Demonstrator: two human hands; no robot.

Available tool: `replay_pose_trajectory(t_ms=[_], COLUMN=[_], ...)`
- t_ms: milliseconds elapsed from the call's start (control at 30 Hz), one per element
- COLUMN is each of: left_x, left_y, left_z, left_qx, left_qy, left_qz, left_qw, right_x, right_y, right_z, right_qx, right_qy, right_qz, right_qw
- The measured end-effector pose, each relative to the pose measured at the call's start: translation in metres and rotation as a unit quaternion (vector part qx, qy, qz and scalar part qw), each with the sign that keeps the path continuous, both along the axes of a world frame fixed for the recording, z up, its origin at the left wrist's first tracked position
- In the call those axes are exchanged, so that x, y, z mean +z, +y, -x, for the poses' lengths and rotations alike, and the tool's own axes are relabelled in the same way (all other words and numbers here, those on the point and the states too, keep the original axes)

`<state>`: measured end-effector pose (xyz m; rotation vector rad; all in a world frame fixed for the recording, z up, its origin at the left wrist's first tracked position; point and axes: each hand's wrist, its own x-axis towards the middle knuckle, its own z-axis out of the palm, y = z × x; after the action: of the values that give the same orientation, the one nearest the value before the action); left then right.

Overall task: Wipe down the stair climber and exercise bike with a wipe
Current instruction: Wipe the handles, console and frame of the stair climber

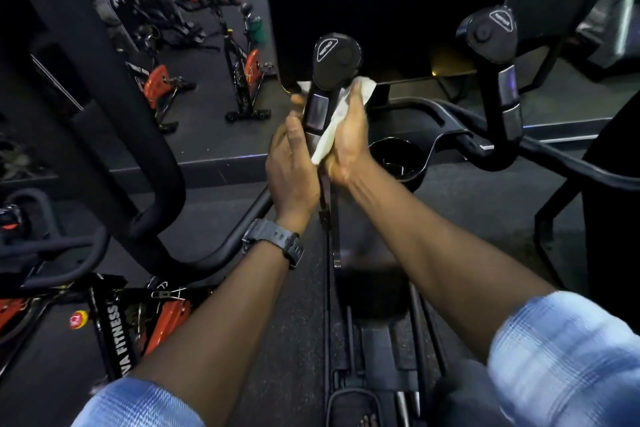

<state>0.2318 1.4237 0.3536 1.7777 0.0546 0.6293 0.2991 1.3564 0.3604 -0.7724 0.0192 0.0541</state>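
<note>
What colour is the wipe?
White. The wipe shows best in the head view, held by the right hand against the black handle.

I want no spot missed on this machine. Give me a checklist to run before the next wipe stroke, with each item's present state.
1. Wipe in hand: ok, the right hand holds it against the left handle.
2. Handle braced: ok, the left hand rests on its other side.
3. Wipe reaches the handle's top cap: not ok, it lies below and beside the cap.
4. Right handle wiped: cannot tell.
5. Cup holder free of objects: cannot tell, too dark.
6. Wipe still clean: cannot tell.
</note>
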Motion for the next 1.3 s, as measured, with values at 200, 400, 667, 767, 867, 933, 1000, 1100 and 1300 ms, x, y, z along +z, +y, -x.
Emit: replay_pose_trajectory(t_ms=[200, 400, 667, 767, 867, 933, 1000, 1100, 1300], left_x=[0.037, 0.044, 0.056, 0.053, 0.054, 0.055, 0.056, 0.061, 0.057], left_y=[-0.015, -0.019, -0.023, -0.026, -0.026, -0.025, -0.025, -0.027, -0.028], left_z=[-0.01, -0.013, -0.01, -0.007, -0.006, -0.006, -0.005, -0.001, -0.007], left_qx=[-0.033, -0.007, -0.042, -0.056, -0.042, -0.038, -0.042, -0.05, -0.017], left_qy=[-0.016, -0.02, -0.004, 0.005, 0.018, 0.025, 0.035, 0.035, 0.021], left_qz=[-0.029, -0.024, 0.013, 0.039, 0.027, 0.019, 0.016, 0.021, 0.019], left_qw=[0.999, 0.999, 0.999, 0.998, 0.999, 0.999, 0.998, 0.998, 0.999], right_x=[0.049, 0.002, 0.085, 0.064, 0.049, 0.064, 0.081, 0.081, 0.057], right_y=[-0.019, 0.001, -0.036, -0.033, -0.029, -0.029, -0.028, -0.029, -0.032], right_z=[-0.017, 0.007, -0.01, -0.016, -0.011, -0.016, -0.022, -0.021, -0.006], right_qx=[0.006, -0.009, -0.041, -0.098, -0.12, -0.148, -0.183, -0.233, -0.073], right_qy=[-0.051, -0.104, -0.034, -0.066, -0.068, -0.043, -0.05, -0.127, -0.019], right_qz=[-0.069, -0.027, 0.026, 0.124, 0.187, 0.22, 0.335, 0.515, 0.092], right_qw=[0.996, 0.994, 0.998, 0.985, 0.973, 0.963, 0.923, 0.815, 0.993])
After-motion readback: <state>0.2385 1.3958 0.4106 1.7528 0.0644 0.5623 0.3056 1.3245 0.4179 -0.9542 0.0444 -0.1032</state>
